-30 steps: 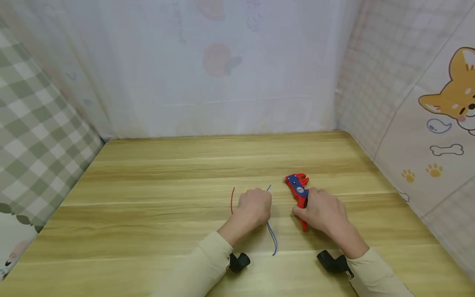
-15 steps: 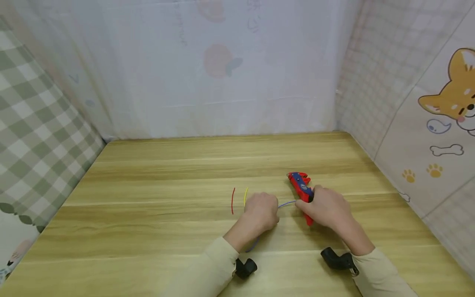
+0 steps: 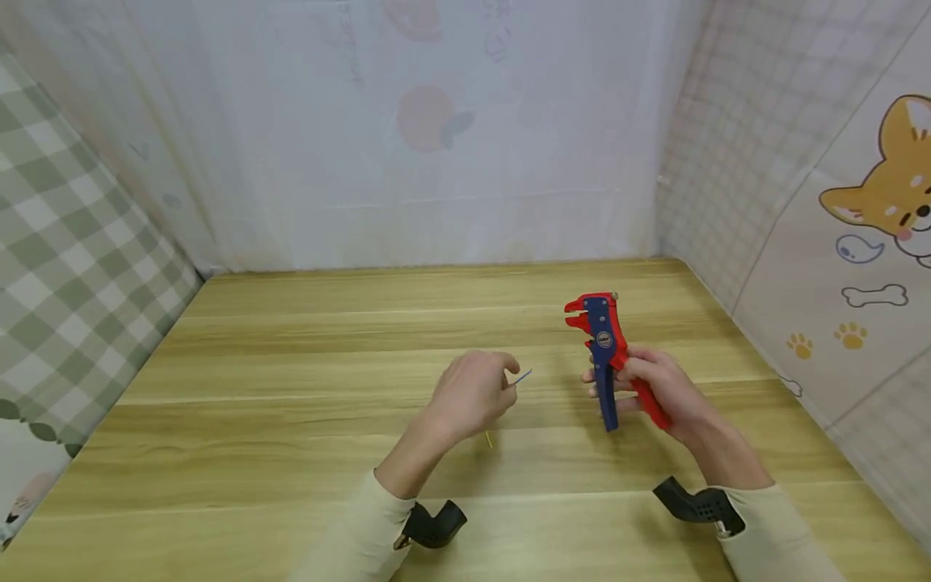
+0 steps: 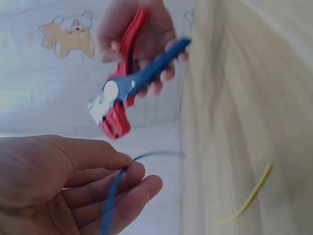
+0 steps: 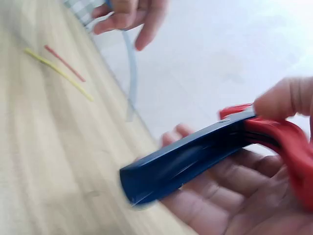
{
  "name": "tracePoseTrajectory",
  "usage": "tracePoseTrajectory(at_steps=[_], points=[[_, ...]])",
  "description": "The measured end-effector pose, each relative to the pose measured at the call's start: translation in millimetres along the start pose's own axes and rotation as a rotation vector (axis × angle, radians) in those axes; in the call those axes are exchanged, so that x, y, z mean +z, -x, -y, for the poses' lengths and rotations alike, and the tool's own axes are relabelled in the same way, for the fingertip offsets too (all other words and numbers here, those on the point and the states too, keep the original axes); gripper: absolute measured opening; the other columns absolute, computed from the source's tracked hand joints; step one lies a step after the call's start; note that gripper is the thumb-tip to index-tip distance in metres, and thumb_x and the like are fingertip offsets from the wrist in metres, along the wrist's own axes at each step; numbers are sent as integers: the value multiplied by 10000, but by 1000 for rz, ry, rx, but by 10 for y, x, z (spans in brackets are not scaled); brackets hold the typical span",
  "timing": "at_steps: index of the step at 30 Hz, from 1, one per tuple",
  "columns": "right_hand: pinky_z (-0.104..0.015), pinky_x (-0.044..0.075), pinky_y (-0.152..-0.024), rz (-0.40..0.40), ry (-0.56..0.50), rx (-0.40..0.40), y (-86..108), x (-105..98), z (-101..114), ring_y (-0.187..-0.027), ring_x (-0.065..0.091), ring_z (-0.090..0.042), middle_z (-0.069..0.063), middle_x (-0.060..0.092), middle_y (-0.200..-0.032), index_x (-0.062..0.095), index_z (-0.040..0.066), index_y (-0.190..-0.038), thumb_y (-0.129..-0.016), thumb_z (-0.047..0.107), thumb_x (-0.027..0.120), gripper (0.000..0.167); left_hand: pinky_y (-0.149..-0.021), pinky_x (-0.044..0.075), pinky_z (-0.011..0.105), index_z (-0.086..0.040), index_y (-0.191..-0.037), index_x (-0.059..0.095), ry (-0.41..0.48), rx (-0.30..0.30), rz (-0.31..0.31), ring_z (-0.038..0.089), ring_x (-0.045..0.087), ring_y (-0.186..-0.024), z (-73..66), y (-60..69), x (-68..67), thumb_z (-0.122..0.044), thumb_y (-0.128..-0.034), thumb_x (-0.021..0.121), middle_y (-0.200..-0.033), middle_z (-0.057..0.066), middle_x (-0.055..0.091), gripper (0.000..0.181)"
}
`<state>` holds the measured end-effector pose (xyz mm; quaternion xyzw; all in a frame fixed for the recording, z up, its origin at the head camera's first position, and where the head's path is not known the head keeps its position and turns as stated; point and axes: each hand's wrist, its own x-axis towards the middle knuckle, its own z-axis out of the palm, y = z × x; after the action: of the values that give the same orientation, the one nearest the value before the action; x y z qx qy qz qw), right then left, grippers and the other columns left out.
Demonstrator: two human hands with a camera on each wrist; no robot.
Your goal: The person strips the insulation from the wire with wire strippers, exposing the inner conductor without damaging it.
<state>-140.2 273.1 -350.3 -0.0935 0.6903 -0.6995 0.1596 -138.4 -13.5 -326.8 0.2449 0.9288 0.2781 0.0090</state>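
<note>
Left grip (image 3: pixel 469 396): thumb and forefinger pinching one blue wire (image 4: pixel 111 198), raised off the surface (image 3: pixel 305 388); a short tip juts past the fingers toward the right.

Right grip (image 3: pixel 665 384): holding one red-and-blue wire stripper (image 3: pixel 604 356), thumb on the red side, fingers behind the blue handle; handles spread, toothed jaws parted and facing left. Tool and blue wire apart.

Outward, on the surface: one yellow wire (image 5: pixel 62 73) and one red wire (image 5: pixel 65 63), side by side, neither held.

Handling note, by judgement: the step appears to be readying wire and tool for each other. Best to pinch close behind the tip so it stays straight, turn the jaws level with it, and leave the handles unsqueezed until the wire sits squarely between them.

Condition of record: red wire hidden behind the left grip in the head view, yellow nearly so. Blue wire's trailing end cut off in the left wrist view, blurred in the right. Tips too small to tell whether bare.
</note>
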Motion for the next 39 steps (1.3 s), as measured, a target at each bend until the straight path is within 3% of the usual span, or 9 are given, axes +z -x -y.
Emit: tracePoseTrajectory(at_steps=[3, 6, 10, 15, 17, 23, 26, 31, 39], points=[[-456, 664, -800, -33, 65, -1, -29, 104, 1, -917, 747, -226, -54, 748, -1018, 453, -111, -1355, -1065, 32, 420, 325, -581, 453, 218, -49, -1136, 803, 39, 5, -43, 99, 614, -669, 115, 44, -115, -20, -955, 673, -857, 30, 786, 224], [-448, 665, -789, -47, 158, -24, -63, 206, 11, -886, 717, -236, -76, 711, -976, 439, -133, -1370, -1096, 106, 518, 372, -585, 436, 219, -72, -1078, 817, 96, -1, -116, 69, 556, -614, 212, 75, -192, -27, -971, 650, -873, 24, 782, 204], [-437, 664, -793, -22, 238, -83, -117, 282, 22, -900, 722, -255, -105, 712, -978, 481, -129, -1360, -1092, 140, 577, 391, -618, 465, 231, -90, -1075, 794, 212, -35, -207, 50, 573, -600, 295, 106, -233, -44, -985, 606, -890, 2, 756, 213], [-402, 656, -854, 60, 241, -189, -212, 275, 29, -1016, 785, -223, -27, 772, -1119, 552, -21, -1330, -1103, 118, 550, 266, -615, 459, 255, -104, -1097, 751, 332, -89, -327, 99, 530, -620, 354, 128, -230, -88, -1008, 571, -917, 8, 678, 201], [-401, 656, -857, 110, 208, -230, -248, 261, 44, -990, 792, -222, -16, 774, -1133, 564, 17, -1314, -1107, 82, 519, 221, -598, 434, 246, -107, -1091, 749, 381, -93, -384, 110, 503, -614, 371, 128, -239, -106, -1017, 585, -913, 18, 661, 180], [-435, 664, -803, 208, 136, -262, -310, 260, 98, -815, 751, -210, -36, 717, -959, 588, 37, -1207, -1100, 35, 503, 137, -567, 377, 221, -70, -1061, 788, 476, -5, -555, 103, 440, -582, 432, 120, -316, -111, -1011, 683, -812, 68, 658, 122], [-436, 664, -783, 233, 167, -262, -303, 285, 111, -790, 754, -230, -41, 709, -919, 591, 4, -1159, -1091, 26, 516, 104, -565, 365, 210, -89, -1083, 805, 527, 7, -564, 73, 422, -572, 453, 146, -331, -110, -1010, 692, -819, 82, 675, 136], [-455, 661, -776, 287, 181, -261, -262, 333, 153, -776, 750, -257, -49, 700, -897, 575, -26, -1142, -1083, 22, 526, 90, -548, 344, 202, -107, -1124, 806, 612, 12, -517, 57, 399, -555, 422, 190, -303, -102, -1022, 680, -843, 88, 671, 162], [-432, 660, -761, 276, 197, -283, -219, 346, 239, -748, 736, -247, -35, 693, -874, 580, -1, -1103, -1081, 10, 523, 62, -568, 331, 218, -101, -1160, 803, 629, 41, -503, 73, 375, -566, 376, 145, -309, -129, -1031, 678, -758, 30, 566, 181]])
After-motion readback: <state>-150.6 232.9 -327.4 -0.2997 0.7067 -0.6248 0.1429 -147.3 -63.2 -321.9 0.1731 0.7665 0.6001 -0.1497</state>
